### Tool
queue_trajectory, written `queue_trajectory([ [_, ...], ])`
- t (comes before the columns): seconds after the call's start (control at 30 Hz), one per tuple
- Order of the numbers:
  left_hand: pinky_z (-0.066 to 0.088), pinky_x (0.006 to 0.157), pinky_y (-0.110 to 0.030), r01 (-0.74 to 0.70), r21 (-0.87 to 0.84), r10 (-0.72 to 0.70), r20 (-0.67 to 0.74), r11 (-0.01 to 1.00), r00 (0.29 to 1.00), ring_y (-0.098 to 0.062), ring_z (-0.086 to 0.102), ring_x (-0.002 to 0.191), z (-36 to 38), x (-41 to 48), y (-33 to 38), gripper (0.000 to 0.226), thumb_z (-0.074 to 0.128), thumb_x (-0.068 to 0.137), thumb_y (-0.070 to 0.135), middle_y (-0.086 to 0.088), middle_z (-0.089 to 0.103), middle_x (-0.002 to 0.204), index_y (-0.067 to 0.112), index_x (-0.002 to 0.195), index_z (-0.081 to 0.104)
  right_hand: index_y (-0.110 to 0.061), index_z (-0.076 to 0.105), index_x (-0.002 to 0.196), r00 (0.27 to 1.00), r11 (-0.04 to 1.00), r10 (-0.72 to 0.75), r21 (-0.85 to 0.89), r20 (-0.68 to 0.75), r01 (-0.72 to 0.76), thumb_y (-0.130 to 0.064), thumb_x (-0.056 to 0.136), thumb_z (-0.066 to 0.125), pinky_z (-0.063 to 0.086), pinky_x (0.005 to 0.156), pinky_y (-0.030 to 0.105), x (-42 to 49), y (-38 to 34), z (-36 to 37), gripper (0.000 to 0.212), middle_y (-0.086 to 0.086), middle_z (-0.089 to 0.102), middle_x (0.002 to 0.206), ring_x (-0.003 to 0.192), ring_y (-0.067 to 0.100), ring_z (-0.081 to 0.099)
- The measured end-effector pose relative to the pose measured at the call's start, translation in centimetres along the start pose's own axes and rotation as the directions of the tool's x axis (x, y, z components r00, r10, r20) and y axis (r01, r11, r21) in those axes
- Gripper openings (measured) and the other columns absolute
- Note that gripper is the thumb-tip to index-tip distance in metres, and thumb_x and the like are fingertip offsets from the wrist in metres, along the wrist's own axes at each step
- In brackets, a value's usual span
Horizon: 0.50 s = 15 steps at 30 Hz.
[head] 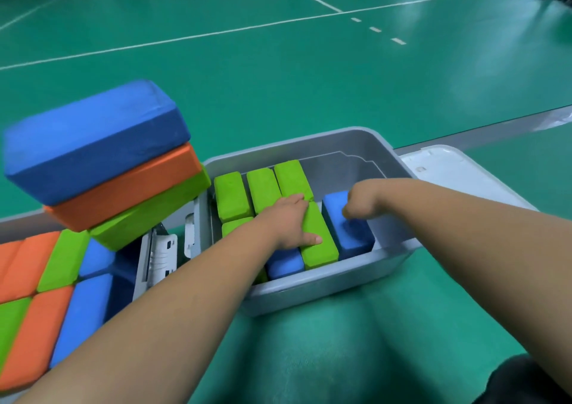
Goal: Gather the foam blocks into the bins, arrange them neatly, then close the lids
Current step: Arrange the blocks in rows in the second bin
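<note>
- grey bin (312, 292) holding lime-green blocks (230, 196) and blue blocks (353, 233)
- stack (102, 162): blue, orange, green
- green floor (278, 78), white lines
- white lid (458, 174)

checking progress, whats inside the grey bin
Green blocks and two blue blocks, packed together. The left hand presses the green ones; the right hand curls onto a blue block. Under them the bin floor is covered.

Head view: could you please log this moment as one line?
phase: arranging | left hand flat on green block | right hand on blue block, grip unclear | grey bin open
</note>
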<state>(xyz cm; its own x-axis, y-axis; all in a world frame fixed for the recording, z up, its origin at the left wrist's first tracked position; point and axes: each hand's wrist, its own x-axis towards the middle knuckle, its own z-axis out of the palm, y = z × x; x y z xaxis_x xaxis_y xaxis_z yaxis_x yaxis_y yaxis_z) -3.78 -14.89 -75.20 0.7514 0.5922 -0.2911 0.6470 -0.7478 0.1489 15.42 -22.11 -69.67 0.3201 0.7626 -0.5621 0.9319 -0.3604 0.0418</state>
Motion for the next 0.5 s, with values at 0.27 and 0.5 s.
queue_trajectory([
  [0.27,0.053,0.096,-0.047,0.079,0.092,-0.046,-0.315,0.993,0.948,-0.034,0.057,0.122,-5.8,-4.5,-1.7,0.038,0.063,0.089,0.03,-0.011,0.061,0.127,0.013,0.123,0.064,-0.008,0.059,0.074,0.92,0.972,-0.103,0.157,-0.379,0.173,-0.029,0.097,0.05,0.04,0.071,0.03,-0.3,-4.6,-3.5,0.032,0.012,0.058,0.074,0.086,0.033,0.06],
  [0.5,0.049,0.077,-0.049,0.333,0.174,-0.064,-0.8,0.927,0.597,-0.037,0.055,0.102,-15.1,-11.9,-6.8,0.032,0.063,0.079,0.013,-0.01,0.061,0.11,0.014,0.111,0.065,-0.008,0.071,0.084,0.732,0.772,-0.068,0.429,-0.678,0.469,-0.027,0.092,0.054,0.052,0.074,0.036,-1.4,-13.7,-8.4,0.026,0.011,0.073,0.084,0.086,0.033,0.065],
])
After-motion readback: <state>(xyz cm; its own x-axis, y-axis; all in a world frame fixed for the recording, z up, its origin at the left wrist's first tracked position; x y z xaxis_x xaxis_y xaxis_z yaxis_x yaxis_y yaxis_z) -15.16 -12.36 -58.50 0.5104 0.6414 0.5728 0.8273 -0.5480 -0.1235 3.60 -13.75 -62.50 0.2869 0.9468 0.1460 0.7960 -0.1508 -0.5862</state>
